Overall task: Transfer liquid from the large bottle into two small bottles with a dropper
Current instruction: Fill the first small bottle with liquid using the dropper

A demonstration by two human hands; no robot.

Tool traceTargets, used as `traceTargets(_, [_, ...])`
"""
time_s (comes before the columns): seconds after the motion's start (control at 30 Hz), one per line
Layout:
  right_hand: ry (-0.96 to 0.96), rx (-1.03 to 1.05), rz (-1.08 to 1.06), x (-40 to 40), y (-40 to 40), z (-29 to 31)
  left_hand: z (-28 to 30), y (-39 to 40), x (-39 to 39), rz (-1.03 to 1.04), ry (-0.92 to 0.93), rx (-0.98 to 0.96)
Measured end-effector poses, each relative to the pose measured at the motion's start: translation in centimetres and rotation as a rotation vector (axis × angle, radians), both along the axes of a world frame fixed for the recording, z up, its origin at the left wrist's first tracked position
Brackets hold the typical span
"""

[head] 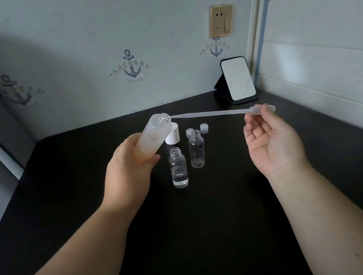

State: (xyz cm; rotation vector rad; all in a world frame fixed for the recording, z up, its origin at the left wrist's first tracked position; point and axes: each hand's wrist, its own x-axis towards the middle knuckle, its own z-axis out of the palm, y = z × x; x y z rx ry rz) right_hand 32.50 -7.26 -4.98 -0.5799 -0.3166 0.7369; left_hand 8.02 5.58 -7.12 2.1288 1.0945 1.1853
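Observation:
My left hand [130, 173] grips the large frosted bottle [155, 136], tilted with its open mouth up and to the right. My right hand [270, 140] pinches the bulb of a clear plastic dropper [214, 113], which lies nearly level with its tip at the bottle's mouth. Two small clear bottles stand open on the black table [209, 225] between my hands. The near small bottle [178, 170] has a little clear liquid at its bottom. The far small bottle [196, 148] looks empty.
The large bottle's white cap [172, 135] stands behind the small bottles, with two small clear caps [203, 128] beside it. A standing mirror [237, 80] sits at the back right corner, near the wall and a wall socket [221, 20].

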Motion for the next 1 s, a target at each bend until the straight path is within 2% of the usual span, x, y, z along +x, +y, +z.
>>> traceTargets(0.3, [-0.088, -0.053, -0.055, 0.2, -0.1, -0.2, -0.4, 0.6, -0.3, 0.094, 0.086, 0.098])
traceTargets(0.53, [-0.298, -0.075, -0.008, -0.3, 0.1, -0.5, -0.5, 0.6, -0.2, 0.105, 0.171, 0.105])
traceTargets(1.0, [-0.491, -0.102, 0.075, -2.7, 0.7, -0.8, -0.5, 0.2, 0.1, 0.083, 0.181, 0.114])
